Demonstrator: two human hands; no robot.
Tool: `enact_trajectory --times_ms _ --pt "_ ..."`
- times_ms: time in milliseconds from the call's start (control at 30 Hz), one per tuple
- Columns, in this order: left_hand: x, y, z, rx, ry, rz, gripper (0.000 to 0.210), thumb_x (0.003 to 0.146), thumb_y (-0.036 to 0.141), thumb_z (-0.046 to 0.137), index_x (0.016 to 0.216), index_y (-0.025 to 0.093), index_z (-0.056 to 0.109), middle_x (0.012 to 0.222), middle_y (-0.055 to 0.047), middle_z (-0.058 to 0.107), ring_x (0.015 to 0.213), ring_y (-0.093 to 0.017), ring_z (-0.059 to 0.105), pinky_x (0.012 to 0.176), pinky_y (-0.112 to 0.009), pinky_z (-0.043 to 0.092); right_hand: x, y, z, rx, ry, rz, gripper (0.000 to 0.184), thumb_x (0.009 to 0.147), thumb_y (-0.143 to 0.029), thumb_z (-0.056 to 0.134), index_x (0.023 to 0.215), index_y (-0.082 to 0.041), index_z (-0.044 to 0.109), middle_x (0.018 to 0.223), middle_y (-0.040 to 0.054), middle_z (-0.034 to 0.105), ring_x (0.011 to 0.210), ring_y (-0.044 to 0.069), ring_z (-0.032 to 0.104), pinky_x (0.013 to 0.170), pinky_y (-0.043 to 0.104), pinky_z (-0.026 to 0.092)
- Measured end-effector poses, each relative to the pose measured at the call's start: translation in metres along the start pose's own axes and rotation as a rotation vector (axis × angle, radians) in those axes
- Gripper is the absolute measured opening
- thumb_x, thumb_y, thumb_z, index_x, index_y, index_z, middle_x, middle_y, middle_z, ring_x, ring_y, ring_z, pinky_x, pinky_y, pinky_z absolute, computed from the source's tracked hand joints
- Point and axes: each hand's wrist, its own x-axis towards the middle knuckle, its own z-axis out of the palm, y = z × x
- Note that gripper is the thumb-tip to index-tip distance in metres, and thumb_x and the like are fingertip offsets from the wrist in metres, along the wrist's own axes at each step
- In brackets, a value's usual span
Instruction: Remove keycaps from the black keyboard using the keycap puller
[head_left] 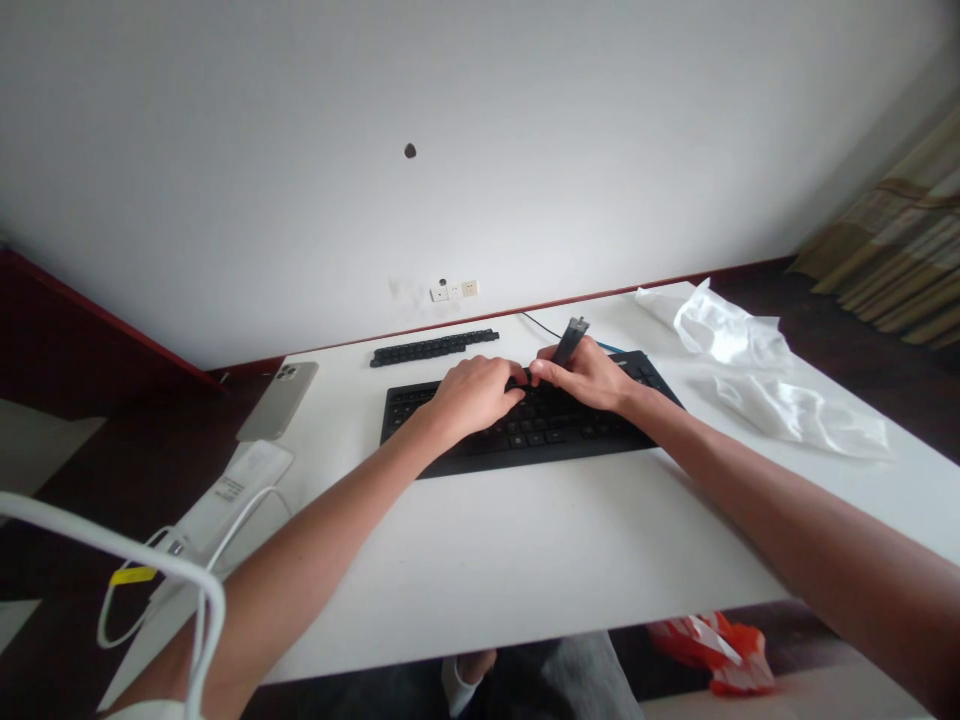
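Reaching over the keyboard [491, 459], you had your right hand [589, 375] clamped around a dark tool [572, 341]; I couldn't tell whether your left hand's [474, 395] fingers pinched anything. The keyboard lay on the white bench [525, 550], black keys [427, 349] behind it. Left of it, a white oblong object [238, 487] bore illegibly small print.
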Motion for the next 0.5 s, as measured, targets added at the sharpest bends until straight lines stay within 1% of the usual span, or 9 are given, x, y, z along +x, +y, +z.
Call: enact_trajectory --times_ms 100,233,333,500 --pt "0.006 -0.004 0.007 -0.104 0.009 0.039 0.022 0.093 0.033 0.064 0.11 0.028 0.078 0.088 -0.003 0.076 0.083 -0.022 0.07 0.072 -0.031 0.047 0.0 0.001 0.0 0.019 0.003 -0.012 0.058 0.095 -0.068 0.055 0.081 -0.015 0.077 0.064 0.0007 0.06 0.061 0.014 0.05 0.059 0.028 0.034" --pt "0.009 -0.003 0.013 -0.14 0.031 0.045 0.017 0.093 0.031 0.063 0.099 0.026 0.078 0.08 -0.002 0.074 0.076 -0.02 0.068 0.068 -0.029 0.044 0.0 0.002 0.001 0.038 0.008 -0.018 0.06 0.094 -0.068 0.057 0.08 -0.015 0.078 0.065 0.0018 0.064 0.061 0.014 0.051 0.059 0.028 0.035" --pt "0.011 -0.004 0.017 -0.146 0.044 0.031 0.016 0.093 0.034 0.064 0.093 0.025 0.077 0.077 -0.002 0.073 0.074 -0.02 0.067 0.066 -0.029 0.042 0.0 0.002 0.003 0.022 0.024 0.007 0.063 0.092 -0.072 0.057 0.081 -0.014 0.08 0.063 0.0027 0.064 0.059 0.015 0.05 0.057 0.028 0.034" --pt "0.014 -0.005 0.022 -0.147 0.056 0.031 0.018 0.093 0.037 0.065 0.088 0.023 0.076 0.078 -0.003 0.073 0.075 -0.021 0.068 0.065 -0.03 0.04 0.0 -0.001 0.004 0.011 0.005 0.029 0.068 0.09 -0.077 0.055 0.083 -0.015 0.081 0.067 0.0052 0.068 0.066 0.019 0.057 0.057 0.029 0.036"
